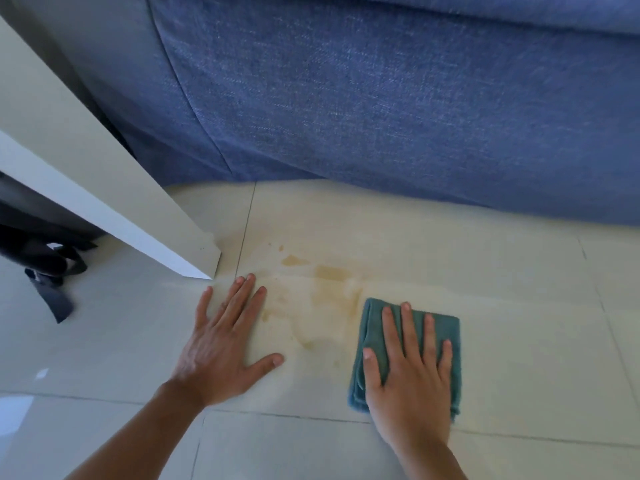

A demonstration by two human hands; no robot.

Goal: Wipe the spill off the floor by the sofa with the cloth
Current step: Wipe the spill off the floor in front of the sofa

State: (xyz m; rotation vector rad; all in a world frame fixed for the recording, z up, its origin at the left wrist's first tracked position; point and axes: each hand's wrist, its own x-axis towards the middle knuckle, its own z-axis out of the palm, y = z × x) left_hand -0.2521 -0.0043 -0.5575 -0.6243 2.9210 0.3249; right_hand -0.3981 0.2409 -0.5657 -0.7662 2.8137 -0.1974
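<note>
A yellowish-brown spill [329,292] smears across the pale floor tiles [519,306] just in front of the blue sofa [381,105]. A folded teal cloth [372,327] lies flat on the floor at the spill's right edge. My right hand [412,372] presses down on the cloth with fingers spread, covering most of it. My left hand [225,341] rests flat on the bare tile to the left of the spill, fingers apart, holding nothing.
A white furniture leg or panel [114,188] slants down to the floor just beyond my left hand. Dark straps or fabric [52,271] lie on the floor at the far left. The sofa front bounds the far side.
</note>
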